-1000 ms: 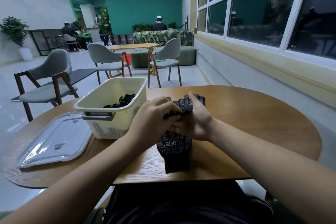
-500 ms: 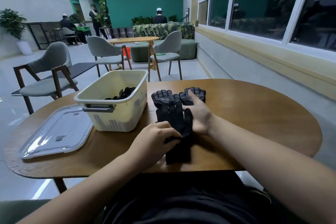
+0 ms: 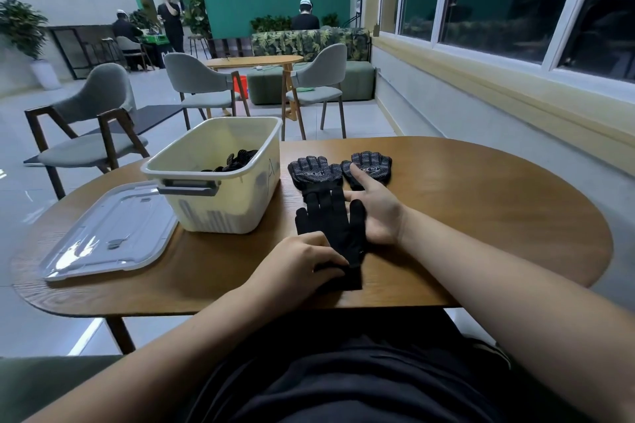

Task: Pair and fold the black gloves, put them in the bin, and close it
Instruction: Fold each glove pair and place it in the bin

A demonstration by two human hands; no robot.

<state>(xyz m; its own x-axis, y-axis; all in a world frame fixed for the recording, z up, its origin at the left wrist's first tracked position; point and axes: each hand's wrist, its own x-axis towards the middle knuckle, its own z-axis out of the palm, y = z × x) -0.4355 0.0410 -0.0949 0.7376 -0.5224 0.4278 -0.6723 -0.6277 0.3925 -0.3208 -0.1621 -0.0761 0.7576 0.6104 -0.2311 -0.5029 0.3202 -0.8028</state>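
Note:
A plain black glove (image 3: 328, 221) lies flat on the table near me, fingers pointing away. My left hand (image 3: 302, 259) has curled fingers gripping its cuff end. My right hand (image 3: 376, 213) lies open on the table along the glove's right edge, its index finger reaching onto the far right dotted glove (image 3: 372, 163). A second dotted glove (image 3: 314, 173) lies beside that one, partly under the plain glove's fingertips. The cream bin (image 3: 223, 209) stands to the left, open, with black gloves (image 3: 238, 159) inside. Its clear lid (image 3: 106, 233) lies flat further left.
The round wooden table (image 3: 481, 216) carries everything; its front edge runs just below my left hand. Grey chairs (image 3: 99, 120) stand beyond the table on the left. A wall with windows runs along the right. People stand and sit far back.
Both hands held the glove bunched over the far gloves a second ago. The glove now lies spread flat, my left hand has drawn back to its cuff, and my right hand has flattened beside it.

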